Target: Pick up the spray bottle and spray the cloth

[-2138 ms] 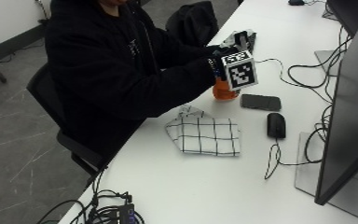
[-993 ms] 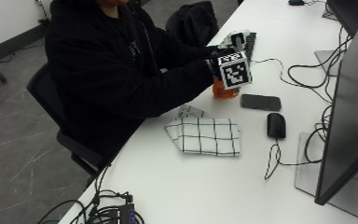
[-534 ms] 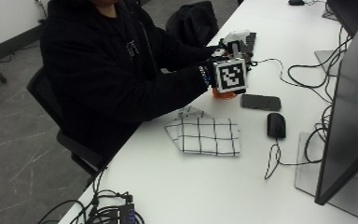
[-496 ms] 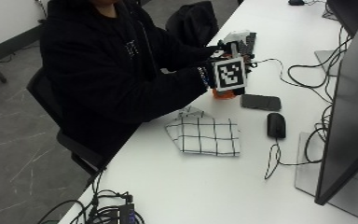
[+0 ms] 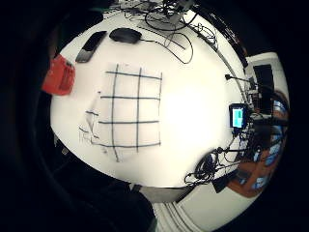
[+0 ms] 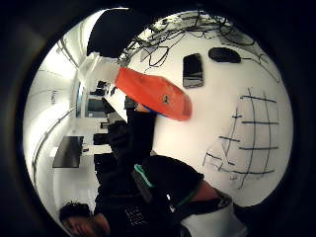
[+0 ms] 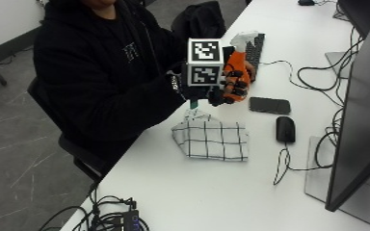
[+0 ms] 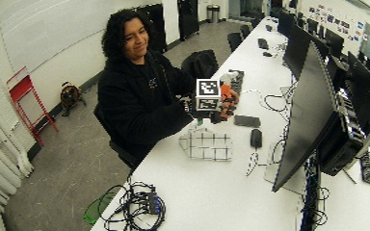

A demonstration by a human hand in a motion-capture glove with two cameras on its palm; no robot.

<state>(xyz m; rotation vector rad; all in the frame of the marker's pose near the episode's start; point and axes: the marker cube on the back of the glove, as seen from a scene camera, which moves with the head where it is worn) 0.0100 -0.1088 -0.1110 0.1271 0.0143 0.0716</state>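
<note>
Above white surface point(image 7: 191, 187): gloved right hand point(image 7: 227, 89) gripping orange plastic spray bottle point(image 7: 237, 68), now lifted higher; aiming at white checked cloth point(image 7: 212, 139) next.

1. A white cloth point(image 5: 124, 112) with a dark grid pattern lies flat on the white table point(image 5: 193, 121); one corner looks rumpled.
2. An orange object point(image 5: 58, 76), probably the spray bottle's body, shows at the table's edge, apart from the cloth.
3. A dark phone point(image 5: 91, 46) lies just beside the orange object.
4. A black mouse point(image 5: 124, 35) sits near the phone, its cable point(image 5: 169, 46) trailing across the table.
5. A small device with a lit screen point(image 5: 237, 116) stands past the table's far edge.
6. A tangle of cables point(image 5: 208, 166) lies close to it.
</note>
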